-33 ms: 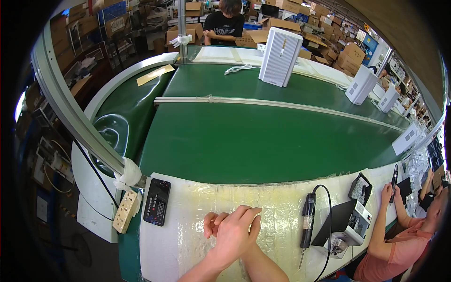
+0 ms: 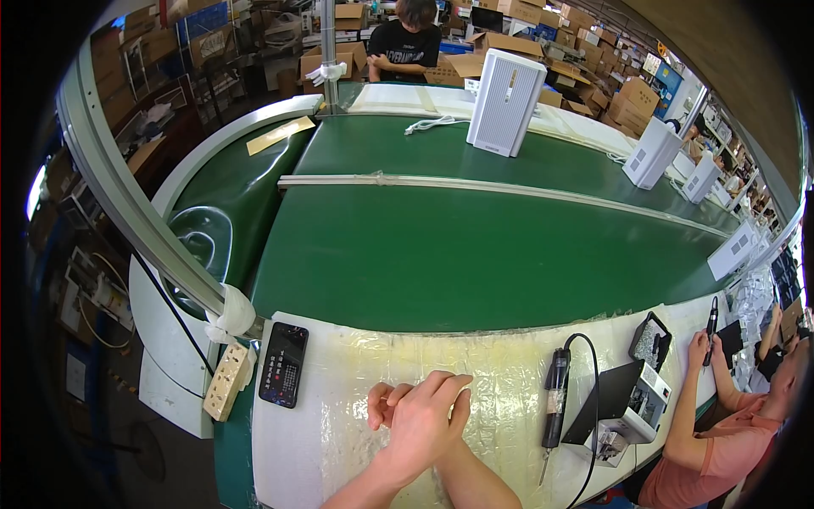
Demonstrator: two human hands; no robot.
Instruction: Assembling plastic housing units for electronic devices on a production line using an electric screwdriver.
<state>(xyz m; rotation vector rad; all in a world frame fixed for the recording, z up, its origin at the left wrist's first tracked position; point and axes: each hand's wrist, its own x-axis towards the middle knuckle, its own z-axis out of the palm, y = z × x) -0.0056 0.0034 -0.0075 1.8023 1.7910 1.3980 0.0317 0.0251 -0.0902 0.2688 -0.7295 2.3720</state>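
Note:
Crossed at the wrists, my two hands rest over the near part of the film-covered white worktop (image 2: pixel 339 450). My left hand (image 2: pixel 426 428) lies on top, its fingers loosely bent toward the right and nothing visible in them. Beneath it my right hand (image 2: pixel 383 405) is mostly hidden; its slack, slightly parted fingers come out on the left side, with no object showing. To the left of my hands lies a black mobile phone (image 2: pixel 284 365) with a lit screen. On the right rests a black electric screwdriver (image 2: pixel 555 399) with a cable, its bit pointing toward me.
A white device with an open black panel (image 2: pixel 632 403) and a black tray of screws (image 2: pixel 651 341) stand at right. Nearby, a co-worker (image 2: pixel 712 441) holds a screwdriver. Beyond runs a green conveyor belt (image 2: pixel 475 254) with upright white devices (image 2: pixel 509 102). A power strip (image 2: pixel 227 382) sits left.

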